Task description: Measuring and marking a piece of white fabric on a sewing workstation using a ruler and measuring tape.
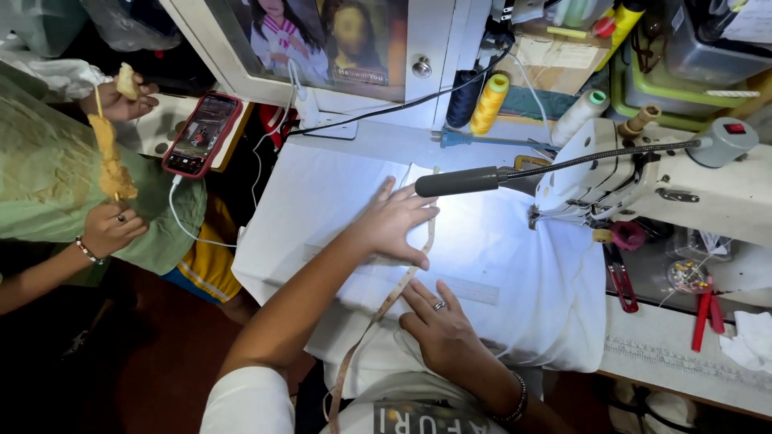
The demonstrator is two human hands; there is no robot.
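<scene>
White cloth (515,265) is spread over the sewing table. My left hand (394,221) lies flat on it with fingers spread, pressing down a beige tape measure (386,305) that runs under the palm and trails off the near edge. My right hand (438,325), with a ring and a wrist bracelet, rests palm down on the cloth beside the tape, its fingertips close to a clear ruler (470,289) lying flat on the fabric. Neither hand grips anything.
A white sewing machine (691,189) stands at the right, with a black gooseneck lamp (466,181) reaching over the cloth. Thread spools (489,104) stand behind; red-handled tools (621,281) lie by the machine. At left, another person's hands (112,229) hold skewered food near a red-cased phone (201,133).
</scene>
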